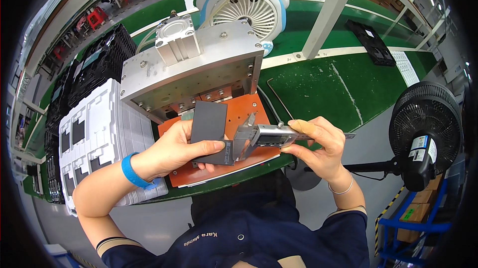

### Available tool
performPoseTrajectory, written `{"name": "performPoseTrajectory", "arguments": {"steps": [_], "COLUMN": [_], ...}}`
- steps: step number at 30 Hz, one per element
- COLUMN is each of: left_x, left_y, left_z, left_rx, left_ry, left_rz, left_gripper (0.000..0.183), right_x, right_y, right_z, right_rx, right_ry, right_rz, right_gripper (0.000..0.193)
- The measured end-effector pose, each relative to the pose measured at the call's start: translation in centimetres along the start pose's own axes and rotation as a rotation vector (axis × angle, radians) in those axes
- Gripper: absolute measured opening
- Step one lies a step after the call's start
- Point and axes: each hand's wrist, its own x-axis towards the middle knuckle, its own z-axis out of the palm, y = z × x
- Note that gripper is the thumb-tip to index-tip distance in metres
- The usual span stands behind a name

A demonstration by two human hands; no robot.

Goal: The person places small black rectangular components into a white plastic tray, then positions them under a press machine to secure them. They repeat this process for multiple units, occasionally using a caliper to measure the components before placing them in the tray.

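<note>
My left hand (175,149) grips a flat dark grey rectangular panel (209,123), holding it upright above an orange base plate (249,106). My right hand (318,146) holds a digital caliper (266,136); its jaws close on the panel's right edge. A blue band sits on my left wrist and a thin bracelet on my right. Directly behind the panel stands a metal press fixture (199,69) with a pneumatic cylinder (175,39) on top.
Stacks of white trays (99,133) and black trays (94,64) stand at the left. A white desk fan (251,6) is behind the fixture, a black floor fan (425,128) at the right. A green belt (318,89) carries a black tray (371,41).
</note>
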Motion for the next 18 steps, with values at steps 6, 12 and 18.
{"name": "performPoseTrajectory", "arguments": {"steps": [6, 12, 18], "left_x": [0.0, 0.3, -1.0], "left_y": [0.2, 0.3, 1.0], "left_z": [0.0, 0.1, 0.1], "left_rx": [0.025, 0.028, 0.025], "left_ry": [-0.009, -0.020, -0.032], "left_rz": [0.008, 0.016, -0.012], "left_gripper": [0.028, 0.028, 0.031], "right_x": [0.0, 0.1, 0.2], "right_y": [0.2, 0.4, -0.3], "right_z": [0.2, 0.0, 0.5], "right_rx": [-0.009, -0.032, -0.067], "right_ry": [0.005, 0.015, 0.036], "right_rz": [0.008, -0.002, 0.013], "right_gripper": [0.044, 0.043, 0.046]}}
